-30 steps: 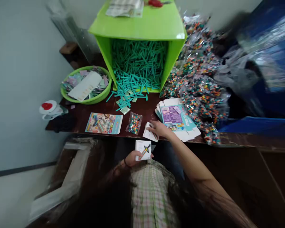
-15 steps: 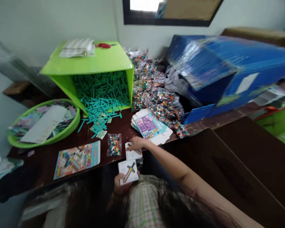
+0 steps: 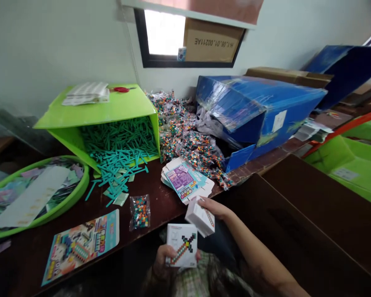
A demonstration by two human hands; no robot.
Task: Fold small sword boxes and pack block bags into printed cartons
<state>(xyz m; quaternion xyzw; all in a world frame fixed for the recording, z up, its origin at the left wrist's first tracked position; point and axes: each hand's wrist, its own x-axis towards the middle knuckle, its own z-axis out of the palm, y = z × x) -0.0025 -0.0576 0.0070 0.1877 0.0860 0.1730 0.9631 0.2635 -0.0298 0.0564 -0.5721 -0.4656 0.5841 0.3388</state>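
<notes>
Two small white boxes, likely light, crushable cardboard: left hand (image 3: 163, 260) grips the sword-print box (image 3: 182, 245) by its edges, right hand (image 3: 214, 207) pinches the second box (image 3: 200, 216).

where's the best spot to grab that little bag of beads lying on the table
Probably from above, pinching across the narrow middle. The small bead bag lies flat on the dark table, free of the printed card to its left and of the stack of flat boxes to its right. Both hands are full: the left hand and the right hand each hold a white card.
</notes>
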